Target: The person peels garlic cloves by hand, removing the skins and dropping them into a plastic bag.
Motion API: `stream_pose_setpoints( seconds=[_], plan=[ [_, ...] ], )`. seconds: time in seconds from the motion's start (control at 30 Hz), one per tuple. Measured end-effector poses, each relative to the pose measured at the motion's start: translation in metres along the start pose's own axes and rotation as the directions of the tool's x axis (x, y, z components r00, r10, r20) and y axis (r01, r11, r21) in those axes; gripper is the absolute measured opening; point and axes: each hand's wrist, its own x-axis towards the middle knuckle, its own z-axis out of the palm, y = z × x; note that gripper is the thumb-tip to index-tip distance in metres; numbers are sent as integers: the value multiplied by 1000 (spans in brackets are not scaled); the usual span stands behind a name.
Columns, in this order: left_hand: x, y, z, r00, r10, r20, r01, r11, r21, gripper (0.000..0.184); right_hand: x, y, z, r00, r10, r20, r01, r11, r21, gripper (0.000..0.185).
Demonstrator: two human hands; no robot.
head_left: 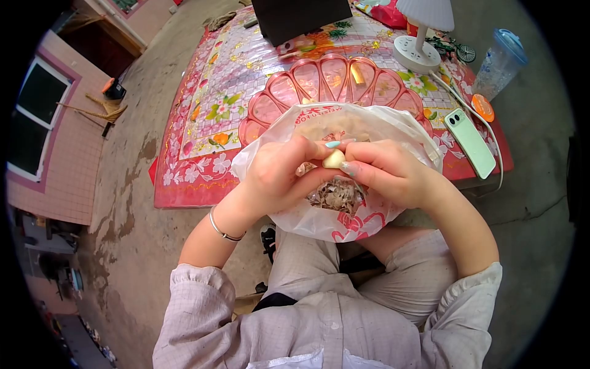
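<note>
A pale peeled-looking garlic clove [334,160] is pinched between the fingertips of both hands. My left hand [278,171] grips it from the left, thumb below and fingers above. From the right, my right hand [393,171] holds it with thumb and forefinger closed. Both hands are over the mouth of a white plastic bag [301,222] with red print. Inside the bag, under my fingers, lies a heap of dry papery skins [339,197]. Behind the bag stands a translucent pink petal-shaped tray [279,80], partly covered by it; a few small pale pieces show near its middle.
A red floral tablecloth [184,135] covers the table. On the right are a pale green phone [470,143], a white cable, an orange round lid [483,107], a clear tumbler [501,64] and a white lamp [418,52]. A black panel [301,18] stands at the back.
</note>
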Motion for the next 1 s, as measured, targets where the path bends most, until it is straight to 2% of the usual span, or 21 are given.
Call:
stream_pose_setpoints(
  seconds=[0.1,0.3,0.37,0.5,0.6,0.67,0.73,0.83,0.9,0.97,1.0],
  plan=[
    [1,0,-1,1000,7,16,-7,1000,6,24,0,1,0,1000,-21,-16,21,1000,10,21],
    [1,0,-1,1000,12,15,-12,1000,-16,24,0,-3,-4,998,40,52,-45,995,87,19],
    [-1,-3,1,1000,1,0,-1,999,-44,24,0,2,-6,995,-38,89,27,992,121,19],
    [-3,-5,1,999,-36,-10,35,995,-92,26,-1,1,-7,993,-18,117,2,990,142,22],
    [-1,0,-4,999,-3,35,3,1000,-4,26,0,-1,-4,996,-64,67,53,985,165,24],
    [-2,1,-3,1000,-8,26,8,1000,-14,27,1,-8,-4,990,105,97,-108,994,23,24],
    [-3,0,-2,1000,-15,16,15,1000,-25,28,0,-5,-2,995,73,65,-76,996,54,23],
    [-6,-9,3,999,-52,7,53,991,-121,24,-1,-2,-4,997,55,45,-59,994,91,21],
    [-6,-12,12,976,-103,-193,21,923,-385,21,-2,1,-4,996,70,57,-75,992,97,20],
    [-3,-8,11,972,-136,-191,45,908,-417,20,-2,4,0,993,-8,-114,16,998,68,17],
    [-1,-6,10,967,-169,-189,68,891,-448,20,-1,1,2,993,-8,-115,16,998,68,17]
  ],
)
